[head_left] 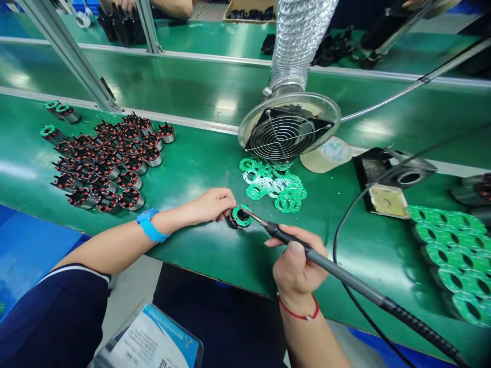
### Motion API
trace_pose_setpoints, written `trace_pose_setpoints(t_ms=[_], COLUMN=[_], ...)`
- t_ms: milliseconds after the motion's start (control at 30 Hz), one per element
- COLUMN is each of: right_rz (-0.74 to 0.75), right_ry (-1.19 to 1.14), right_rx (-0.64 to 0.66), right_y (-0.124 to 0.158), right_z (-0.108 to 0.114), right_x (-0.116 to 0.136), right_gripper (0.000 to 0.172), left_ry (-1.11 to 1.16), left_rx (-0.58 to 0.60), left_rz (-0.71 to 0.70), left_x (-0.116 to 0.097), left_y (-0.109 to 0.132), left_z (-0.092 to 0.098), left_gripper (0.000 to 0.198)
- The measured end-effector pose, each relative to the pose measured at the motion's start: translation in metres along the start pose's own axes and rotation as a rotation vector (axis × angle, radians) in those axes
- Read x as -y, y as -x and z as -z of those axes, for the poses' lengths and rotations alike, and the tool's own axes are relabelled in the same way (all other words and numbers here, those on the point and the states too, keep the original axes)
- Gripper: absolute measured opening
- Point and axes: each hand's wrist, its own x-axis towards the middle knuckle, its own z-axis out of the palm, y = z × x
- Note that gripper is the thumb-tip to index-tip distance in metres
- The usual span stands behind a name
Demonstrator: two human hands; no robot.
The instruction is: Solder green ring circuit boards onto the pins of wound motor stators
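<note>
My right hand [301, 260] grips a soldering iron [293, 239] like a pen, its tip pointing left. That tip meets the top of a motor stator [235, 221], which stands on the green bench with a green ring-shaped circuit board [246, 219] on it. My left hand [215, 205] is closed at the stator's left side, thumb and finger pinched close to the iron's tip. Whatever is between those fingertips is too small to make out. Loose green ring boards [289, 199] lie in a pile just beyond the stator.
Many copper-wound stators [103, 176] stand at the left. A fume extractor [286, 130] with a silver duct hangs over the boards. At the right are an iron stand with a sponge [388, 199], rows of board-topped stators [454, 250] and the iron's black cable [337, 225].
</note>
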Motion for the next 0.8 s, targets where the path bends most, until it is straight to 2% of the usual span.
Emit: trace_pose_setpoints(t_ms=[233,400,500,600,700,733,800], right_rz=[-0.024,0.017,0.032,0.047,0.108,0.147,0.188], right_ry=[-0.006,0.044,0.042,0.246,0.397,0.422,0.461], right_rx=[0.051,0.010,0.024,0.135,0.416,0.466,0.588], right_y=[0.000,0.003,0.003,0.001,-0.005,-0.008,-0.013], right_z=[0.001,0.002,0.000,-0.004,-0.008,-0.009,-0.010], right_x=[0.001,-0.002,-0.001,-0.001,-0.011,-0.018,-0.034], right_gripper=[0.019,0.019,0.027,0.034,0.049,0.052,0.049], left_ry=[-0.042,-0.052,-0.067,-0.134,-0.194,-0.224,-0.294], left_rx=[-0.019,-0.018,-0.030,-0.032,0.023,0.037,0.018], left_rz=[0.025,0.010,-0.029,-0.059,-0.062,-0.071,-0.083], left_x=[-0.006,-0.004,0.000,0.003,0.002,0.002,0.001], left_y=[0.002,0.000,-0.001,0.001,0.002,0.002,0.003], left_z=[-0.002,-0.002,-0.002,-0.003,0.000,0.002,0.007], left_gripper=[0.019,0.018,0.016,0.015,0.015,0.016,0.016])
